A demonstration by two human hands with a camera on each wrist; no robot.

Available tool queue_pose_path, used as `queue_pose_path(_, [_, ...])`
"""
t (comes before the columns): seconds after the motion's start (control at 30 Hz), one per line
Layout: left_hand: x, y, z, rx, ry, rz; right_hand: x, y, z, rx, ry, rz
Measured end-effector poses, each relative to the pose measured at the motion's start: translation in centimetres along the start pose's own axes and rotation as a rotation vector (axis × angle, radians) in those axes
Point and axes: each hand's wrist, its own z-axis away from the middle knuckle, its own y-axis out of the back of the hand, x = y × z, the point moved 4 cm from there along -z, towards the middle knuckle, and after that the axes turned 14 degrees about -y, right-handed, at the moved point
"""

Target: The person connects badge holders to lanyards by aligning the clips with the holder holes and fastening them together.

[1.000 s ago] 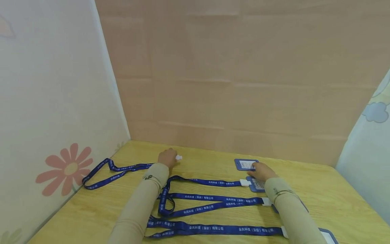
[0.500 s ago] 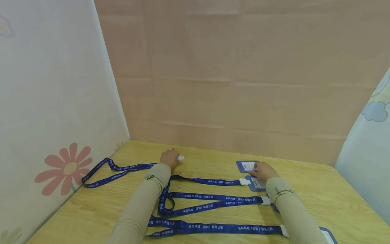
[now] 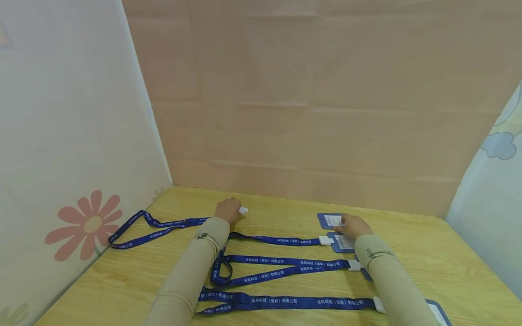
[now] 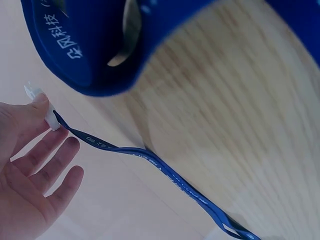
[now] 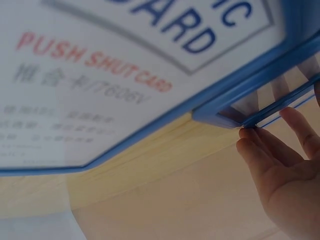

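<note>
My left hand (image 3: 228, 211) is at the back of the table, left of centre. Between thumb and forefinger it pinches a white plastic clip (image 4: 51, 119), while the other fingers are spread. From that clip a blue printed lanyard (image 3: 169, 224) trails left and ends in a loop by the side wall. On the right, my right hand (image 3: 353, 226) grips the right edge of a blue badge holder (image 3: 326, 221) with a white insert. Thumb and fingertips (image 5: 246, 134) meet at the holder's rim in the right wrist view.
Nearer me, several blue lanyards (image 3: 281, 300) lie across the table, clips toward the right. One clip joins a second badge holder (image 3: 341, 243) just in front of the held one. Another badge holder (image 3: 439, 313) lies at the front right, partly behind my sleeve. A papered wall (image 3: 310, 113) closes the back.
My left hand has shifted slightly right with the clip. The right hand keeps its grip, and its badge holder has moved a little to the right.
</note>
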Motion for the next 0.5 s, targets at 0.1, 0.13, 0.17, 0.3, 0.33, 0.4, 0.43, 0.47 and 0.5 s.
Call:
queue_pose_path(0.1, [0.1,-0.09,-0.22,0.0,-0.006,-0.007,0.07,-0.05,-0.04,-0.001,0.004,-0.005])
queue_pose_path(0.13, [0.14,-0.09,-0.28,0.0,-0.008,-0.01,0.05,-0.01,0.04,-0.002,0.005,-0.006])
queue_pose_path(0.17, [0.18,-0.12,-0.34,-0.002,-0.007,-0.007,0.01,0.02,0.09,-0.004,0.005,-0.007])
queue_pose_path(0.3, [0.38,-0.11,-0.52,-0.008,-0.005,-0.001,-0.16,0.17,0.31,-0.007,0.001,-0.007])
queue_pose_path(0.33, [0.4,-0.11,-0.56,-0.008,-0.004,0.002,-0.22,0.2,0.37,-0.008,0.0,-0.006])
queue_pose_path(0.4, [0.47,-0.16,-0.63,-0.01,-0.004,0.003,-0.33,0.22,0.44,-0.009,0.0,-0.005])
queue_pose_path(0.43, [0.53,-0.19,-0.66,-0.011,-0.005,0.004,-0.37,0.21,0.43,-0.012,0.0,-0.004])
queue_pose_path(0.47, [0.58,-0.19,-0.68,-0.012,-0.005,0.007,-0.4,0.22,0.44,-0.014,-0.002,-0.004])
queue_pose_path(0.5, [0.65,-0.19,-0.71,-0.01,-0.008,0.008,-0.42,0.23,0.43,-0.016,-0.004,-0.003])
